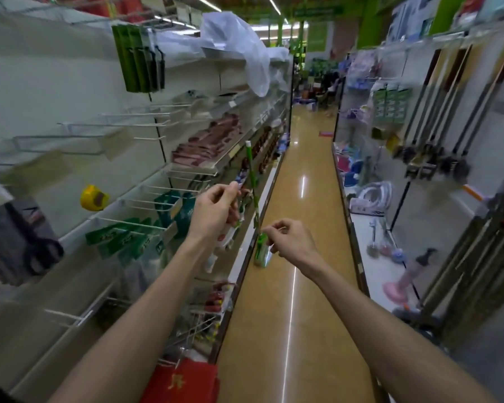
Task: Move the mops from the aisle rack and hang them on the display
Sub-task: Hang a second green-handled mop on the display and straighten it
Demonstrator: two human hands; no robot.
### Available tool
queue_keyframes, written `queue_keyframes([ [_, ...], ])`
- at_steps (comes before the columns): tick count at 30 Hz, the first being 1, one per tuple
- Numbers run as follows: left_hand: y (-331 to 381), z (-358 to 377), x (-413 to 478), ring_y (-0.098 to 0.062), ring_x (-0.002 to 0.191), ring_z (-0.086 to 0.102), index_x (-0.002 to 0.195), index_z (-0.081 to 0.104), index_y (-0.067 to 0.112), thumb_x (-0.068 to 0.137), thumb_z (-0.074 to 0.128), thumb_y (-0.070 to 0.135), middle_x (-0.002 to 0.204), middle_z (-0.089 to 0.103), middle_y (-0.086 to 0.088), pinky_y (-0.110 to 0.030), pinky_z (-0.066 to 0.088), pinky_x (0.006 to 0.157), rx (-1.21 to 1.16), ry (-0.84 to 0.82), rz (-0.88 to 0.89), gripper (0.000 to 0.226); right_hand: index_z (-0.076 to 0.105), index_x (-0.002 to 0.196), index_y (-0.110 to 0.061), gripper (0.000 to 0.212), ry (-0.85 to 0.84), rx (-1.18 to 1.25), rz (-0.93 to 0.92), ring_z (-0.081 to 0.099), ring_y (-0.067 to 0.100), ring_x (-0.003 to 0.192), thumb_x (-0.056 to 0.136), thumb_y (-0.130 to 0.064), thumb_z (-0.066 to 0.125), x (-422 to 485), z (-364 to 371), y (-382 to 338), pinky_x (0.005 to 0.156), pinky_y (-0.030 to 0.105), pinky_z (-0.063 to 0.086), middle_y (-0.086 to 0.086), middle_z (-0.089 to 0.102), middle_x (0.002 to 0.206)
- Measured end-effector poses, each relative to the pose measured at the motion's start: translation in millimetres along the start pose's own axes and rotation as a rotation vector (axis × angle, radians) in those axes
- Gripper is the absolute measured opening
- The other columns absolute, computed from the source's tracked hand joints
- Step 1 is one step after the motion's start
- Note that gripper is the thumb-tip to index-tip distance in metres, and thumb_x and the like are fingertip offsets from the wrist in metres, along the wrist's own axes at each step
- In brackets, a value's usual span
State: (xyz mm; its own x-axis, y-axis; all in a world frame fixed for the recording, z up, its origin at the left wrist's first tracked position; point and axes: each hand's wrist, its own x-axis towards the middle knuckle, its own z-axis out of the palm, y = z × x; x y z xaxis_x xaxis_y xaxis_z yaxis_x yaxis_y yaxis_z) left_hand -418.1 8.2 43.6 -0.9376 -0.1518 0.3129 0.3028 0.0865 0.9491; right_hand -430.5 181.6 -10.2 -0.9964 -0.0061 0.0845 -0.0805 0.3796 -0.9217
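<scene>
Left shelving (79, 91): white back panel with wire pegs and hung packets. Floor (303, 271): glossy, tan. Right display (477, 146): long-handled brushes (428, 161) hang in a row. Mop (252, 181): green-and-white pole, nearly upright, standing at the shelving's edge between both hands. Right hand (296, 241): fingers curled, fingertips pinching the mop's green lower section. Left hand (213, 209): fingers curled, thumb and forefinger pinching a small pale tag (235, 186) just beside the pole; its attachment to the mop cannot be determined.
</scene>
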Motion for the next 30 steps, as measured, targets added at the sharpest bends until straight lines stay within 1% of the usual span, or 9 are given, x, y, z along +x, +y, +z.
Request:
queue_keyframes([
  [5, -45.4, 24.6, 80.7, -0.009, 0.051, 0.054, 0.081, 0.066, 0.013, 0.102, 0.059, 0.026, 0.058, 0.057, 0.006, -0.023, 0.045, 0.049, -0.013, -0.028, -0.019, 0.026, 0.064, 0.084, -0.027, 0.013, -0.028, -0.075, -0.006, 0.07, 0.015, 0.074, 0.097, -0.026, 0.064, 82.8, 8.8, 22.9, 0.071, 0.033, 0.057, -0.001, 0.074, 0.079],
  [8, -72.7, 34.7, 144.6, -0.007, 0.052, 0.054, 0.082, 0.064, 0.012, 0.102, 0.058, 0.028, 0.063, 0.057, 0.002, -0.022, 0.044, 0.049, 0.0, -0.049, -0.021, 0.027, 0.062, 0.084, -0.029, 0.014, -0.018, -0.099, -0.001, 0.07, 0.014, 0.073, 0.098, -0.026, 0.062, 145.7, 11.2, 30.2, 0.066, 0.027, 0.053, -0.001, 0.074, 0.081],
  [10, -89.1, 40.4, 192.3, -0.006, 0.05, 0.054, 0.081, 0.064, 0.013, 0.103, 0.058, 0.029, 0.064, 0.057, 0.001, -0.021, 0.045, 0.049, 0.038, -0.064, -0.023, 0.028, 0.064, 0.086, -0.024, 0.012, 0.0, -0.097, 0.026, 0.068, 0.012, 0.069, 0.097, -0.022, 0.062, 191.0, 10.9, 31.4, 0.062, 0.024, 0.052, 0.001, 0.074, 0.079],
  [12, -102.9, 47.5, 241.6, -0.007, 0.05, 0.053, 0.077, 0.063, 0.015, 0.102, 0.059, 0.03, 0.061, 0.056, 0.003, -0.026, 0.045, 0.051, 0.035, -0.08, -0.047, 0.03, 0.066, 0.089, -0.018, 0.009, 0.024, -0.099, 0.049, 0.066, 0.01, 0.065, 0.096, -0.019, 0.062, 235.7, 9.4, 30.3, 0.057, 0.019, 0.05, 0.0, 0.073, 0.076],
  [14, -114.2, 56.0, 289.1, -0.008, 0.048, 0.051, 0.074, 0.061, 0.015, 0.102, 0.059, 0.03, 0.058, 0.055, 0.004, -0.028, 0.042, 0.05, 0.017, -0.083, -0.065, 0.032, 0.066, 0.087, -0.02, 0.01, 0.063, -0.106, 0.058, 0.067, 0.01, 0.065, 0.096, -0.021, 0.062, 279.6, 7.2, 30.1, 0.053, 0.017, 0.048, 0.001, 0.074, 0.078],
  [16, -125.3, 66.1, 332.1, -0.006, 0.046, 0.051, 0.074, 0.06, 0.016, 0.102, 0.058, 0.032, 0.06, 0.055, 0.001, -0.027, 0.042, 0.049, 0.028, -0.084, -0.072, 0.032, 0.065, 0.087, -0.021, 0.01, 0.084, -0.094, 0.074, 0.069, 0.013, 0.068, 0.096, -0.022, 0.062, 322.2, 4.2, 33.0, 0.054, 0.018, 0.048, 0.004, 0.075, 0.081],
  [20, -157.9, 87.6, 401.4, -0.007, 0.053, 0.056, 0.079, 0.063, 0.018, 0.102, 0.058, 0.035, 0.069, 0.058, 0.001, -0.031, 0.049, 0.059, 0.058, -0.122, -0.087, 0.029, 0.066, 0.089, -0.02, 0.008, 0.116, -0.087, 0.11, 0.069, 0.015, 0.067, 0.096, -0.023, 0.061, 395.2, 1.7, 51.0, 0.06, 0.025, 0.051, 0.005, 0.076, 0.08],
  [24, -195.9, 113.8, 469.1, -0.007, 0.055, 0.057, 0.083, 0.065, 0.016, 0.102, 0.059, 0.033, 0.068, 0.059, 0.003, -0.028, 0.049, 0.057, 0.065, -0.124, -0.112, 0.026, 0.064, 0.083, -0.022, 0.013, 0.116, -0.08, 0.133, 0.067, 0.014, 0.063, 0.096, -0.025, 0.061, 471.5, 1.4, 75.3, 0.054, 0.022, 0.047, 0.005, 0.076, 0.079],
  [30, -250.7, 158.1, 578.7, -0.01, 0.055, 0.057, 0.089, 0.064, 0.012, 0.102, 0.058, 0.032, 0.069, 0.06, -0.001, -0.029, 0.049, 0.059, 0.09, -0.074, -0.153, 0.025, 0.063, 0.082, -0.024, 0.013, 0.069, -0.054, 0.137, 0.066, 0.018, 0.066, 0.094, -0.022, 0.061, 597.7, -6.4, 116.6, 0.062, 0.029, 0.051, 0.01, 0.077, 0.083],
])
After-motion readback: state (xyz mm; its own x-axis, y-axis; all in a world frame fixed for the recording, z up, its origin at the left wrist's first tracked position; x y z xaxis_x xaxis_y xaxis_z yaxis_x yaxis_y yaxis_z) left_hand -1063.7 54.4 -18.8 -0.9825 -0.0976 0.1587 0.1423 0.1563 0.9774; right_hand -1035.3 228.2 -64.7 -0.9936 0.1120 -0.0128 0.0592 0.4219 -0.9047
